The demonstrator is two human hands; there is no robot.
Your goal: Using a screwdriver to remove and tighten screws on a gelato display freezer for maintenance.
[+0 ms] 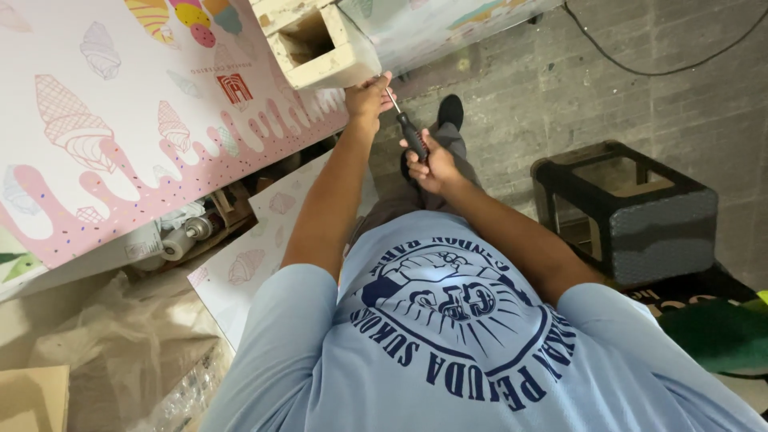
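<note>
Screwdriver [406, 128] — black handle gripped in my right hand [430, 164]; thin stiff shaft, light, tip at the wooden frame [324, 48] corner; my left hand [366, 98] pinches the shaft — hold by the handle.

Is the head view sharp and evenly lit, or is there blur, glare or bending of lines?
Head view: mostly sharp; soft even light, no glare; wide-lens bending curves the brick floor lines; right hand gripping the screwdriver and left hand at the wooden block are clear; faint shadow under the black stool.
</note>
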